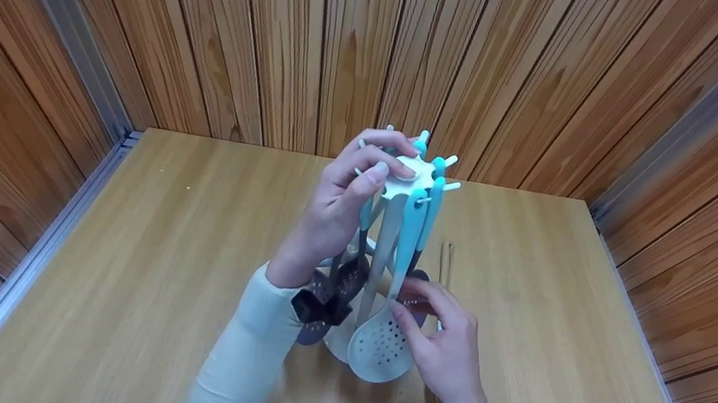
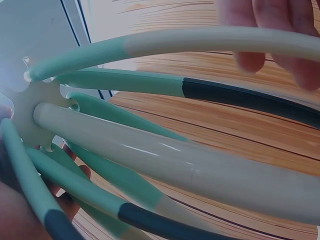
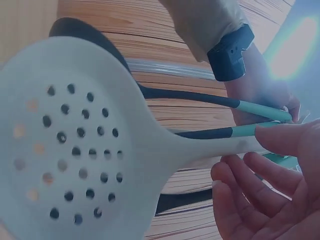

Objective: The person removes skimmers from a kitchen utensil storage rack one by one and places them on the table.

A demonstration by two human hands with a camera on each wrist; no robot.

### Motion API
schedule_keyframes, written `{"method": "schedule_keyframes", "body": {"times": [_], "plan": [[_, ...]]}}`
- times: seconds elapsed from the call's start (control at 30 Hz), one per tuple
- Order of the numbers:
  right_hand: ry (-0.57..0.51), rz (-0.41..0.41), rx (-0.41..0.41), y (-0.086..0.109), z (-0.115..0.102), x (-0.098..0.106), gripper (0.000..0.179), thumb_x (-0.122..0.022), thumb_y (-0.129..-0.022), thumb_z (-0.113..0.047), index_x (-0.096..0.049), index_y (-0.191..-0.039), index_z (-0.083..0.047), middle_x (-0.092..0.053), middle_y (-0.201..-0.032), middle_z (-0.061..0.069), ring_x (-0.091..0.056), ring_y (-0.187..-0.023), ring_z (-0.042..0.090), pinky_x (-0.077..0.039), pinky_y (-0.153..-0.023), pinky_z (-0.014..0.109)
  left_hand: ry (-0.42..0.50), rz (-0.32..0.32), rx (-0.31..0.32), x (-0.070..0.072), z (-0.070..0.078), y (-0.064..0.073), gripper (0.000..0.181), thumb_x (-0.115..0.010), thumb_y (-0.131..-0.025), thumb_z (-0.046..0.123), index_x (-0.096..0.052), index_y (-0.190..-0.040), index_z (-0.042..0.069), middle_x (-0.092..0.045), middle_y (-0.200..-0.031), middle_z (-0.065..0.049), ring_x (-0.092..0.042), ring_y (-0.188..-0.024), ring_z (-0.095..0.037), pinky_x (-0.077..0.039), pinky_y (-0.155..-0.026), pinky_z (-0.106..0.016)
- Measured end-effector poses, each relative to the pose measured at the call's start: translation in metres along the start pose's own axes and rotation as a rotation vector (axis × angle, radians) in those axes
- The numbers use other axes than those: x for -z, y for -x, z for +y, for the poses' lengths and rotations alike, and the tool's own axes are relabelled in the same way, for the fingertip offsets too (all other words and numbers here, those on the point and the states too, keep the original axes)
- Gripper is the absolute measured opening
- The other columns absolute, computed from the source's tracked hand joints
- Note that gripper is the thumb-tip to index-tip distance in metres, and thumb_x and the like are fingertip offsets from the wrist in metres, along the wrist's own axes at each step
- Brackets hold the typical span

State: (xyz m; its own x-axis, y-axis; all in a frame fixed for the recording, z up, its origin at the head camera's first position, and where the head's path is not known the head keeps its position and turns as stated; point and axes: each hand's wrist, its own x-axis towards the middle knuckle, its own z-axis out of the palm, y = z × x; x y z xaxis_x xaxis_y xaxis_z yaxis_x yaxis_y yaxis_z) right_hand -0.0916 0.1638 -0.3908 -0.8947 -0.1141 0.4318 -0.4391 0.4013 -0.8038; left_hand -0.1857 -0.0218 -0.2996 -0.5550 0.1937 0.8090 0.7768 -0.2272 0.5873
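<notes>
A white utensil rack [image 1: 383,253] with a central post and a hooked top stands in front of me, hung with several turquoise-handled utensils. Around the edge of its top, my left hand [image 1: 334,202] holds it with curled fingers. On the near side hangs a pale skimmer [image 1: 381,350] with a round perforated bowl. My right hand [image 1: 451,342] pinches its shaft just above the bowl, the thumb in front and the fingers behind. In the right wrist view the skimmer bowl [image 3: 75,135] fills the left half. Dark-headed utensils [image 1: 317,307] hang at the rack's left.
A light wooden table [image 1: 183,275] lies under the rack. Behind my right hand, a slim stick-like thing [image 1: 446,261] lies lengthwise on the table. Wood-panelled walls [image 1: 350,55] rise at the back and both sides, with a metal rail [image 1: 38,263] along the left.
</notes>
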Motion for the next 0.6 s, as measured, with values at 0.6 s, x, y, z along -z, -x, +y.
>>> {"method": "schedule_keyframes", "body": {"times": [0.6], "plan": [[-0.185,0.005,0.165,-0.010,0.004,-0.016,0.019,-0.065,-0.093,0.005,-0.070,-0.110,0.000,-0.073,-0.097,0.009,-0.071,-0.084,0.023,-0.059,-0.076,0.031,0.017,0.000,-0.014,0.000,0.000,-0.001,0.031,-0.040,-0.097,0.017,-0.064,-0.101,-0.001,-0.055,-0.120,-0.020,-0.047,-0.124,-0.029,-0.044,-0.098,-0.044]]}}
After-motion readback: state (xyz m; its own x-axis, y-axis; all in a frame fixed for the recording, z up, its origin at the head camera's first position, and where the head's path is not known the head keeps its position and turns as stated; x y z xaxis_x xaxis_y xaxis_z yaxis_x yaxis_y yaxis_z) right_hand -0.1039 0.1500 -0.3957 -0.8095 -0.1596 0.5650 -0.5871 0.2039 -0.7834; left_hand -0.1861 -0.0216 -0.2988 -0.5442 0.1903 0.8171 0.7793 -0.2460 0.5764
